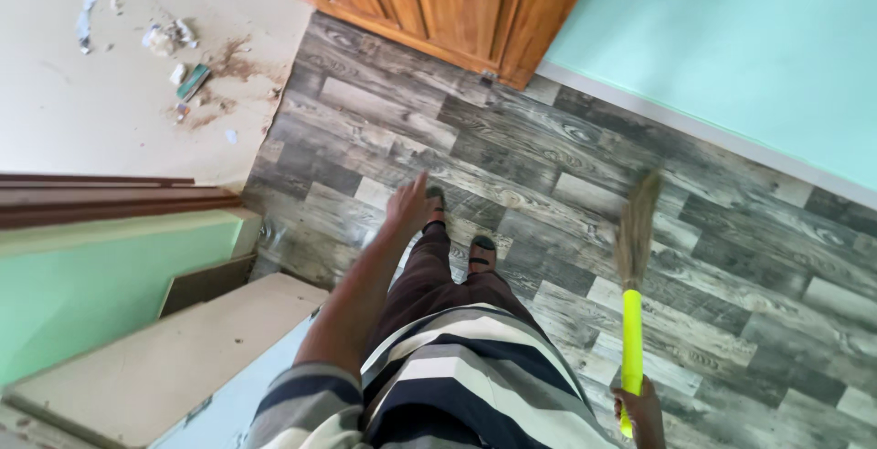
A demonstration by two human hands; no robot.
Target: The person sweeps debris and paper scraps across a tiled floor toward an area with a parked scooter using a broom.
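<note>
My right hand (639, 410) grips the bright yellow handle of a broom (632, 321) at the lower right. The broom's straw bristles point away from me and brush the grey wood-pattern floor (512, 147). My left hand (406, 204) is stretched out in front of me with its fingers loosely apart and nothing in it, hovering above the floor near my feet in dark sandals (482, 253). I wear a striped shirt and dark trousers.
A pile of swept litter and brown dust (187, 70) lies on the pale floor at the upper left. A wooden door (438, 1) stands ahead, a light green wall (731, 38) at the right. A wooden door frame (110, 198) and a beige ledge (174, 358) are at my left.
</note>
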